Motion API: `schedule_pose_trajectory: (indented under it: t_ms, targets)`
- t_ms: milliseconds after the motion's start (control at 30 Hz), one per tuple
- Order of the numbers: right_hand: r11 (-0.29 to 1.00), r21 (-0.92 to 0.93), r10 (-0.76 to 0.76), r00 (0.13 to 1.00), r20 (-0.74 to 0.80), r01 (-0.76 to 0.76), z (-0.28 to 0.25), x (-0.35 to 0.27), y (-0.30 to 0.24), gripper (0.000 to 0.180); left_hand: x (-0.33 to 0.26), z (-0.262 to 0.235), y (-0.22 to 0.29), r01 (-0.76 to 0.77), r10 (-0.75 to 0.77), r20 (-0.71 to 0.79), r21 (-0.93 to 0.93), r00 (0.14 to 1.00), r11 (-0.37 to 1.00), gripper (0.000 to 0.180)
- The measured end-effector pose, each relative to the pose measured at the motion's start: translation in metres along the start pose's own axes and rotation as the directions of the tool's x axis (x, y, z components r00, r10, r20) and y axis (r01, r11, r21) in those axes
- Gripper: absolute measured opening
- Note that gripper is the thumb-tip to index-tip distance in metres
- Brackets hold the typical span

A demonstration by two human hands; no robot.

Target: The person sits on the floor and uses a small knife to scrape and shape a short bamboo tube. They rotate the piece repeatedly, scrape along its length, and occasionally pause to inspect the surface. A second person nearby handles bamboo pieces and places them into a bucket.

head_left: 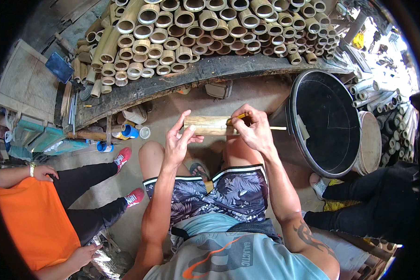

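In the head view, a short piece of bamboo lies crosswise at the centre of the frame, above the person's bare knees. The left hand steadies its left end, thumb and palm against it while the other fingers spread upward and apart. The right hand is pinched together around a yellow pencil, its tip meeting the top of the bamboo near the right end. A thin stick juts out to the right from behind this hand.

Right of centre, a big black tub is tipped so its mouth faces the camera; nothing shows inside but dark wall. Behind it, toward the right edge, leans a pale round drum. Across the top of the frame, a stack of cut bamboo tubes rests with hollow ends outward on a dark plank. At centre left, a small blue can lies on the ground. Lower left, a person in an orange shirt sits close by.
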State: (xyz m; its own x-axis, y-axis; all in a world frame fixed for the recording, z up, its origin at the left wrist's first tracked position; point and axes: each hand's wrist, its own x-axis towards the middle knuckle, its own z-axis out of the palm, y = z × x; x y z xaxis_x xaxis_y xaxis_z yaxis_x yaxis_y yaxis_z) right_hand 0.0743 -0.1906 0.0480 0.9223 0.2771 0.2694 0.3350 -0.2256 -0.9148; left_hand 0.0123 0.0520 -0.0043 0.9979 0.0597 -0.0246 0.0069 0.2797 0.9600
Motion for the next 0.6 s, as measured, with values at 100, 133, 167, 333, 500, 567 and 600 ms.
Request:
schedule_pose_trajectory:
  t_ms: [100,133,167,333,500,567,600]
  targets:
    - [1.0,-0.007,0.03,0.999,0.025,-0.03,0.001,0.001,0.004,0.009,0.002,-0.002,0.0,-0.012,0.012,0.011,-0.006,1.0,1.0,0.059]
    - [0.998,-0.024,0.056,0.998,0.036,-0.056,0.001,0.0,0.005,0.009,0.0,-0.003,-0.001,0.002,-0.002,0.008,-0.008,1.0,1.0,0.059]
    - [0.993,-0.118,0.031,0.999,0.039,-0.027,0.001,0.001,0.007,0.01,0.0,-0.003,-0.001,-0.002,0.002,0.013,-0.011,1.0,1.0,0.059]
    - [0.998,-0.032,-0.048,0.999,-0.01,0.047,0.004,0.001,0.011,0.008,0.0,-0.004,-0.003,-0.012,0.013,0.015,-0.019,1.0,1.0,0.058]
    - [0.996,-0.091,-0.018,0.998,0.052,0.022,0.0,0.001,0.01,0.01,0.001,-0.003,-0.003,-0.017,0.017,0.017,-0.014,1.0,1.0,0.058]
    - [0.999,-0.038,0.012,0.996,0.088,-0.008,-0.002,0.0,0.007,0.01,0.0,-0.003,-0.003,-0.015,0.015,0.012,-0.011,1.0,1.0,0.058]
    - [0.999,-0.041,0.023,0.996,0.082,-0.02,-0.002,0.0,0.006,0.01,0.0,-0.002,-0.003,-0.011,0.011,0.01,-0.007,1.0,1.0,0.058]
